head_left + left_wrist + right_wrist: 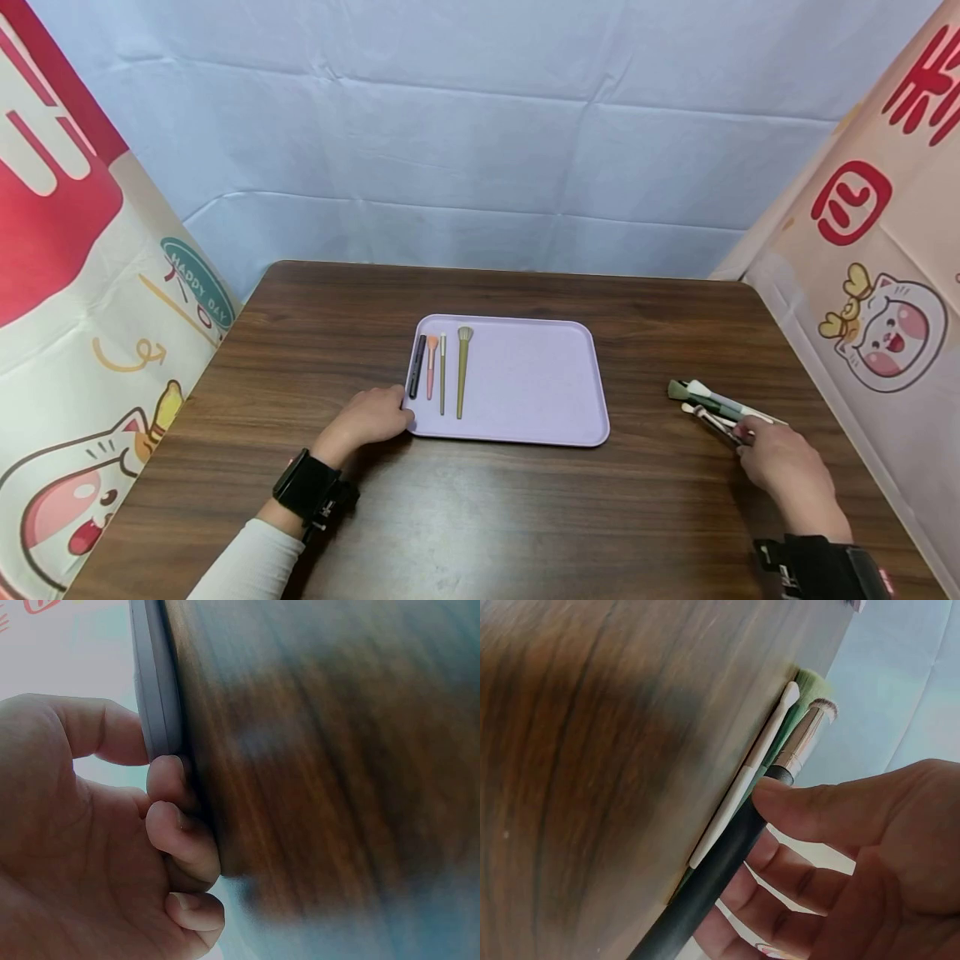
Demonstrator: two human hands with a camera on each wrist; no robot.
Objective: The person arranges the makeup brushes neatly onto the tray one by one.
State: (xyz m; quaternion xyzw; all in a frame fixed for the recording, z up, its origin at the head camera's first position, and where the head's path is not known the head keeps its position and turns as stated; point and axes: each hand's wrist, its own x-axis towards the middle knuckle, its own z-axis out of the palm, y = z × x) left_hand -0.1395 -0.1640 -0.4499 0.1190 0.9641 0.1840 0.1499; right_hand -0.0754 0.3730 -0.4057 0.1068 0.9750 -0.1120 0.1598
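Observation:
My left hand pinches the left rim of a lilac tray; in the left wrist view the thumb and fingertips meet at the tray's edge. On the tray's left side lie a black slim stick, a pink makeup brush, a thin olive-handled brush and a larger olive brush, side by side. At the right of the table, my right hand grips a black-handled makeup brush between thumb and fingers. Close beside it are a white applicator and a green brush.
Another white-headed brush lies in the group by the right hand. The brown wooden table is bordered by a pale blue cloth behind and printed panels at both sides.

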